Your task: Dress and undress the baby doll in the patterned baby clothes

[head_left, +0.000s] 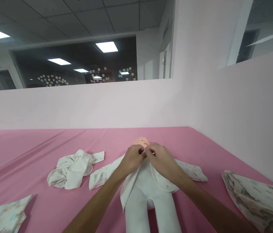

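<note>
A baby doll (141,141) lies on its back with its head toward the wall. White trousers (140,210) cover its legs, and a white printed baby jacket (162,183) is on its upper body, the sleeves spread out to both sides. Below the neck the jacket's front edges hang apart. My left hand (133,158) is closed, thumb and fingertips pinching the jacket at the neckline. Right beside it, my right hand (160,158) pinches the neckline too, and a bit of white fabric shows between the fingertips. Both hands cover the doll's neck and part of its face.
A pink sheet (61,207) covers the surface. To the left lies a crumpled white garment (74,170), with a folded printed cloth (5,215) nearer. Another folded printed cloth (257,197) lies at the right. White walls (90,108) with windows stand behind and to the right.
</note>
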Demonstrator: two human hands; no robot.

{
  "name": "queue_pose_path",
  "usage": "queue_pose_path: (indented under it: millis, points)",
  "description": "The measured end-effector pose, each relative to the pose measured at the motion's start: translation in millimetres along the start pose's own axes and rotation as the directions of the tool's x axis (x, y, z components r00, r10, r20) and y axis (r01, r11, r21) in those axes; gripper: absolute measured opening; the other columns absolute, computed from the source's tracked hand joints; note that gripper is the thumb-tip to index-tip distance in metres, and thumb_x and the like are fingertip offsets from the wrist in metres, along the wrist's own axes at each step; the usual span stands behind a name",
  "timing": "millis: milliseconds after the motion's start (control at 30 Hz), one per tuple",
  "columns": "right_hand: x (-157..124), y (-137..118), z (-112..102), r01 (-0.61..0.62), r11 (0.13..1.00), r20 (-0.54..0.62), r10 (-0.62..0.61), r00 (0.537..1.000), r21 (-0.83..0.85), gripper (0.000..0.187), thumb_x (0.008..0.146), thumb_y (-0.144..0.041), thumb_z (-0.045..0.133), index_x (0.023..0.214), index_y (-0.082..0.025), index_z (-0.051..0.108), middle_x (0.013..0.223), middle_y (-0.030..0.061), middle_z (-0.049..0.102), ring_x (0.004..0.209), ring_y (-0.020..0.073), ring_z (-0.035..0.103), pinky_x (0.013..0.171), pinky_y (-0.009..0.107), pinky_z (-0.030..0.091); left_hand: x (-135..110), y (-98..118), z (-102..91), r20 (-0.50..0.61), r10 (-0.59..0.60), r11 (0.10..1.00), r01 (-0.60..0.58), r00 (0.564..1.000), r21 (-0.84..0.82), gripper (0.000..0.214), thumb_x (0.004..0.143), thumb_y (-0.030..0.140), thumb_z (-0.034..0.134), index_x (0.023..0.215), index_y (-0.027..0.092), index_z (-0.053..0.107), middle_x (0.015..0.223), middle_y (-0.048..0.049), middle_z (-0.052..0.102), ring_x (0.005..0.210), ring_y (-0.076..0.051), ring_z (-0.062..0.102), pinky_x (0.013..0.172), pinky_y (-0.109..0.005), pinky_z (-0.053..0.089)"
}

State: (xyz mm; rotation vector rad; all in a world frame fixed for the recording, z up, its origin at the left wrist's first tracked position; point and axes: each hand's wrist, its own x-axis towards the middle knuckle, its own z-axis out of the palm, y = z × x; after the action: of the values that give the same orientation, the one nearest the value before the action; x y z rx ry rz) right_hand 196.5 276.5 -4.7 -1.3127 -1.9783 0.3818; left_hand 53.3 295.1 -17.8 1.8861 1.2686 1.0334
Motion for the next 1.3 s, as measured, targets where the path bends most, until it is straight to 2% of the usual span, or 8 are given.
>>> queue_pose_path:
  millis: [133,233,367,567,667,800,1033,1300]
  points:
    - [-0.7,-1.0,-1.8,0.034,0.999,0.013,-0.034,0.999,-0.024,0.028,0.089,-0.019,0.035,0.060,-0.021,0.034,0.067,-0.0015,0.049,0.063,0.0137,0.043,0.056,0.028,0.029,-0.4,-4.1,-5.7,0.113,-0.142,0.947,0.168,0.983,-0.273,0.026,0.077,0.029,0.050,0.059,0.020,0.035,0.060,0.0055,0.031,0.055,-0.009,0.025,0.053,-0.025,0.020]
    - [-1.3,-1.5,-2.1,0.060,0.998,0.031,-0.060,0.998,-0.022,0.029,0.089,-0.019,0.036,0.060,-0.020,0.030,0.068,-0.0017,0.048,0.063,0.0132,0.043,0.055,0.028,0.029,2.2,-9.3,-6.3,0.160,-0.233,0.865,0.279,0.959,-0.417,0.023,0.074,0.029,0.052,0.058,0.020,0.038,0.059,0.0050,0.034,0.054,-0.009,0.028,0.052,-0.025,0.024]
    - [-2.7,-1.3,-0.8,0.042,0.999,0.050,-0.042,0.998,-0.001,0.025,0.087,-0.018,0.036,0.063,-0.020,0.038,0.076,-0.0004,0.052,0.068,0.0137,0.047,0.056,0.027,0.032,5.9,-13.5,-4.1,0.174,-0.297,0.833,0.344,0.939,-0.433,0.023,0.072,0.032,0.058,0.058,0.019,0.046,0.056,0.0039,0.040,0.053,-0.009,0.035,0.051,-0.025,0.027]
    - [-4.4,0.4,-1.8,-0.007,0.999,0.048,0.004,0.999,0.054,0.016,0.089,-0.026,0.041,0.075,-0.021,0.048,0.095,0.0021,0.056,0.086,0.0156,0.054,0.070,0.028,0.041,6.6,-13.8,-6.2,0.204,-0.257,0.839,0.322,0.945,-0.438,0.022,0.074,0.036,0.060,0.065,0.016,0.056,0.059,0.0028,0.046,0.054,-0.010,0.039,0.055,-0.025,0.031]
    - [-6.6,2.4,-3.8,-0.049,0.999,0.046,0.049,0.998,0.003,0.012,0.087,-0.029,0.046,0.079,-0.021,0.046,0.097,0.0016,0.058,0.082,0.0151,0.054,0.065,0.027,0.039,4.2,-11.8,-10.4,0.209,-0.232,0.899,0.292,0.950,-0.328,0.019,0.075,0.035,0.060,0.071,0.016,0.059,0.061,0.0033,0.047,0.056,-0.010,0.039,0.056,-0.025,0.031]
    - [-12.2,8.8,-1.0,-0.019,0.976,0.171,0.058,0.984,-0.219,0.017,0.078,-0.027,0.053,0.069,-0.021,0.040,0.080,-0.0008,0.057,0.061,0.0125,0.046,0.051,0.027,0.027,-7.6,-2.0,-17.8,0.306,-0.219,0.969,0.243,0.927,-0.042,0.011,0.072,0.028,0.056,0.072,0.018,0.060,0.067,0.0021,0.051,0.060,-0.011,0.041,0.056,-0.025,0.031]
    - [-17.1,16.7,0.5,0.113,0.885,0.220,-0.013,0.975,-0.451,0.022,0.074,-0.012,0.047,0.061,-0.020,0.031,0.067,0.0014,0.054,0.058,0.0137,0.044,0.053,0.029,0.019,-28.3,24.3,-33.6,0.428,-0.138,0.934,-0.027,0.893,0.357,0.022,0.065,0.018,0.050,0.057,0.020,0.029,0.056,0.0044,0.028,0.052,-0.010,0.024,0.047,-0.029,0.015]
    - [-10.7,17.3,-34.2,0.074,0.890,0.280,0.062,0.958,-0.449,0.024,0.069,-0.009,0.048,0.055,-0.018,0.031,0.052,-0.0026,0.041,0.048,0.0110,0.028,0.054,0.030,0.018,-35.5,36.5,-35.1,0.375,-0.084,0.885,-0.104,0.923,0.453,0.023,0.065,0.019,0.049,0.059,0.020,0.027,0.058,0.0044,0.030,0.051,-0.010,0.023,0.049,-0.030,0.013]
